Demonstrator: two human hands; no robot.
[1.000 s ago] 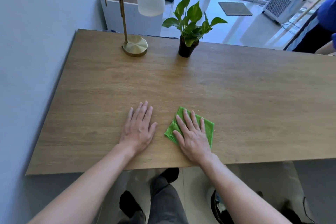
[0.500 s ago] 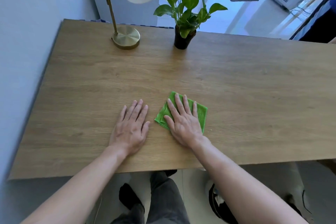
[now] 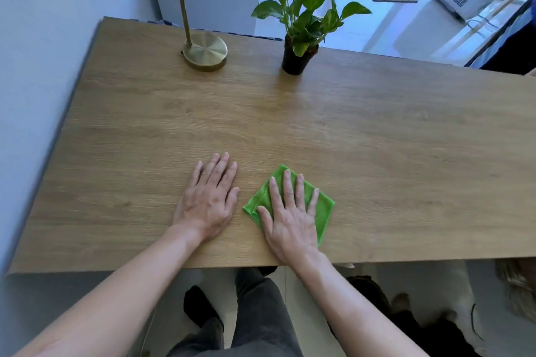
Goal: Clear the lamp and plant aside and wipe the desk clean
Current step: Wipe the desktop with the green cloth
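I am resting my left hand (image 3: 209,203) spread flat on the oak-veneer desk (image 3: 377,139), my right hand (image 3: 291,216) spread, pressing the folded green cloth (image 3: 324,209). Nothing is cleared: the brass-based lamp (image 3: 204,51) and black-potted leafy plant (image 3: 298,51) are standing at the far edge, needing moving first.

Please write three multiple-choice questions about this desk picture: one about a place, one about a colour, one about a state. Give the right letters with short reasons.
1. Where does the potted plant stand?
A. right of the lamp, at the far edge of the desk
B. beside the cloth
C. on the floor

2. What colour is the cloth?
A. blue
B. green
C. white

3. How is the right hand?
A. lifted, gripping the lamp
B. closed in a fist
C. flat, palm down, on the cloth

Answers: 1 A, the pot is right of the brass base. 2 B, bright green shows around the fingers. 3 C, the spread fingers press the cloth; the left hand lies flat beside it.
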